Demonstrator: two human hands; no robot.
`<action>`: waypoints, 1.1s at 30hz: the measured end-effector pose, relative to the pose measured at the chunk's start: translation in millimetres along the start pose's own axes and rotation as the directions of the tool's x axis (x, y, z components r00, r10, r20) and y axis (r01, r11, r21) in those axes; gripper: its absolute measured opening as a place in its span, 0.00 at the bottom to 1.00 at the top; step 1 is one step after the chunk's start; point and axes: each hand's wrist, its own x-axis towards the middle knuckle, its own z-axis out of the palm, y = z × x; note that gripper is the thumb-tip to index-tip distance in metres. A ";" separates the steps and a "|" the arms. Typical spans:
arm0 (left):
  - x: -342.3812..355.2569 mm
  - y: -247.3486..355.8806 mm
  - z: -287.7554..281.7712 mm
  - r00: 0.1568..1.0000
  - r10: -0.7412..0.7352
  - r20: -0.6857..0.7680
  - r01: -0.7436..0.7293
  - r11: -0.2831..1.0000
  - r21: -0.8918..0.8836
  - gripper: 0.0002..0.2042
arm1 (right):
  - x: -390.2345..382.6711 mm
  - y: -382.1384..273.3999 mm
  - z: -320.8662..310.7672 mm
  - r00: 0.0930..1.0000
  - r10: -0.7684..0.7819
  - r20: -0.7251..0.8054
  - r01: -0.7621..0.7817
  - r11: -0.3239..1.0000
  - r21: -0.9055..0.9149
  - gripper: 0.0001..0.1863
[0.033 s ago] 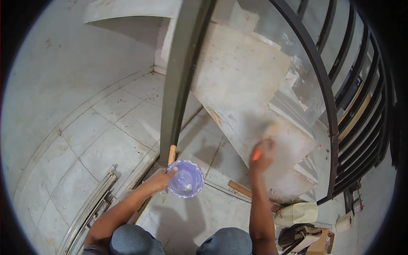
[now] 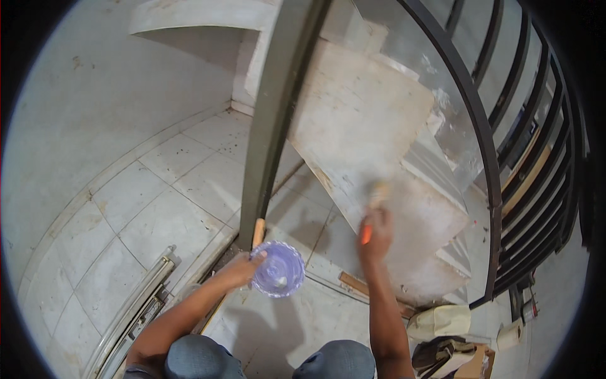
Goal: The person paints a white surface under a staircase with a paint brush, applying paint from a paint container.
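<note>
My left hand (image 2: 238,270) grips the rim of a purple bowl (image 2: 278,270) with a scalloped edge and a small pale lump inside. A wooden handle (image 2: 259,232) sticks out past that hand beside the bowl; the rest of its tool is mostly hidden. My right hand (image 2: 377,235) is closed around a paintbrush (image 2: 379,192) with an orange handle. Its pale bristles, blurred by motion, are at the whitish stair side panel (image 2: 360,107), which has a stepped edge and brownish stains.
A dark green post (image 2: 268,126) rises between my hands. Black curved railings (image 2: 486,145) bound the right. Long pale metal lengths (image 2: 136,303) lie at lower left. A wood strip (image 2: 353,282), a cream container (image 2: 442,321) and a cardboard box (image 2: 476,363) lie near my right arm.
My right hand and the paintbrush have shifted left along the panel. The bowl remains in my left hand, and the whole view has shifted slightly.
</note>
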 end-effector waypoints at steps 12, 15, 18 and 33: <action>-18.1 13.5 -8.9 0.971 0.236 -0.043 -0.226 0.960 0.166 0.27 | 157.2 -31.0 -52.7 0.987 -0.064 0.149 0.034 0.980 0.195 0.11; -17.6 13.2 -6.2 0.966 0.256 -0.037 -0.249 0.960 0.127 0.27 | 172.2 -41.8 -59.9 0.952 -0.262 -0.159 0.234 0.956 -0.175 0.13; -15.7 13.3 -1.3 0.971 0.237 0.020 -0.237 0.953 0.189 0.28 | 172.4 -40.1 -48.3 0.938 -0.325 -0.120 0.277 0.912 -0.304 0.18; -21.9 13.6 -29.1 0.938 0.250 -0.242 -0.205 0.959 0.196 0.30 | 64.7 -139.5 -54.6 0.867 -0.121 0.483 -0.224 0.772 0.595 0.07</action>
